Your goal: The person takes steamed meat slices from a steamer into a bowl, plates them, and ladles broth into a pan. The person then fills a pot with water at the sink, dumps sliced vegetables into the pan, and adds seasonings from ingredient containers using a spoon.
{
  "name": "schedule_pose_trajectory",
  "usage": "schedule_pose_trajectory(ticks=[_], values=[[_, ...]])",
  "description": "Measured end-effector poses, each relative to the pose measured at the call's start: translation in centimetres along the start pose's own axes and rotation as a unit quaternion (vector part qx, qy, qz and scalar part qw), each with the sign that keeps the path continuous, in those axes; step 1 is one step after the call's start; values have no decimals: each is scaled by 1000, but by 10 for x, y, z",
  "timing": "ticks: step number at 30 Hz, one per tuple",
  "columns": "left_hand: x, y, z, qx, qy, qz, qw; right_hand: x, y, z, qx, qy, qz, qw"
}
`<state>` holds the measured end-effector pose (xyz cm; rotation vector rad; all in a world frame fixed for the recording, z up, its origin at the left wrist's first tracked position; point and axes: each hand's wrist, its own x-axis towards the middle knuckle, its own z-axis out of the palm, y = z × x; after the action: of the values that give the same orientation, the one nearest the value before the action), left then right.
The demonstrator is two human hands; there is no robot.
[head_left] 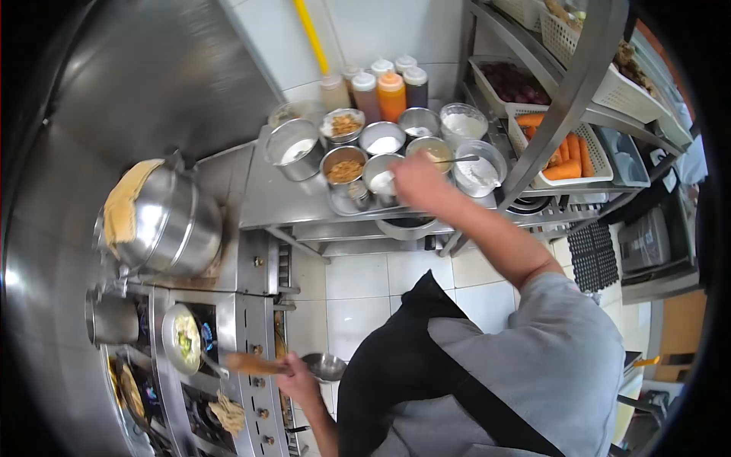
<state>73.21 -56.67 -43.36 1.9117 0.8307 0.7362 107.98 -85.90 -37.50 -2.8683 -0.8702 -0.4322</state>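
My right hand (420,183) reaches over the seasoning containers, its curled fingers at the edge of a metal container (381,181) of white powder. The fingertips are partly hidden. Just behind it, a spoon (455,159) rests across a container of pale yellowish contents. Low on the left, my left hand (301,379) is closed round a ladle, with the wooden handle (255,365) pointing at the stove and the metal bowl (326,368) on the other side of the hand. Near the handle's end, a pan (183,340) with pale and green food sits over a blue flame.
Several squeeze bottles (391,95) stand behind the containers on the steel table (263,202). A large metal pot (171,221) with a cloth stands left. Another pan (135,392) and a crumpled cloth (227,413) are on the stove. Carrots (567,156) fill a shelf basket, right.
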Motion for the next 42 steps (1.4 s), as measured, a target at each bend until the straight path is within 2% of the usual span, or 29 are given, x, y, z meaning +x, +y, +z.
schedule_pose_trajectory(ticks=[1, 4, 6, 7, 9, 13, 17, 23, 25, 29, 32, 34, 38, 40, 41, 42], values=[[15, 17, 9, -50, 8, -16, 999, -2, 38, 19, -58, -5, 40, 997], [56, 94, 43, -239, 28, -23, 970, -11, 92, 11, -54, -94, 103, 989], [82, 113, 50, -333, -47, 34, 941, -17, 107, 24, -45, -107, 101, 988], [90, 124, 55, -331, -51, 28, 942, -20, 112, 29, -33, -110, 101, 988], [102, 146, 67, -412, -42, 63, 908, -18, 118, 30, -46, -124, 98, 986], [118, 187, 95, -443, -44, 91, 891, -13, 123, 13, -93, -128, 57, 986], [134, 207, 112, -477, -103, 81, 869, -17, 129, 13, -44, -141, 87, 985], [151, 234, 143, -531, -186, 108, 820, -25, 134, 8, 30, -133, 195, 971], [154, 243, 156, -539, -198, 118, 810, -24, 135, -8, 78, -167, 250, 951], [162, 253, 185, -548, -234, 147, 789, -28, 141, -30, 56, -150, 270, 950], [159, 265, 208, -553, -216, 96, 799, -28, 140, -49, 61, -124, 263, 955], [159, 269, 220, -552, -214, 85, 801, -26, 132, -64, 87, -71, 233, 966], [158, 275, 235, -548, -206, 66, 808, -22, 107, -70, 128, -34, 206, 970], [157, 276, 236, -544, -201, 58, 813, -20, 98, -56, 49, 43, 72, 995], [157, 277, 235, -550, -202, 54, 808, -19, 94, -53, 50, 42, 67, 996], [159, 277, 234, -557, -200, 51, 804, -16, 92, -50, 55, 87, 25, 994]])
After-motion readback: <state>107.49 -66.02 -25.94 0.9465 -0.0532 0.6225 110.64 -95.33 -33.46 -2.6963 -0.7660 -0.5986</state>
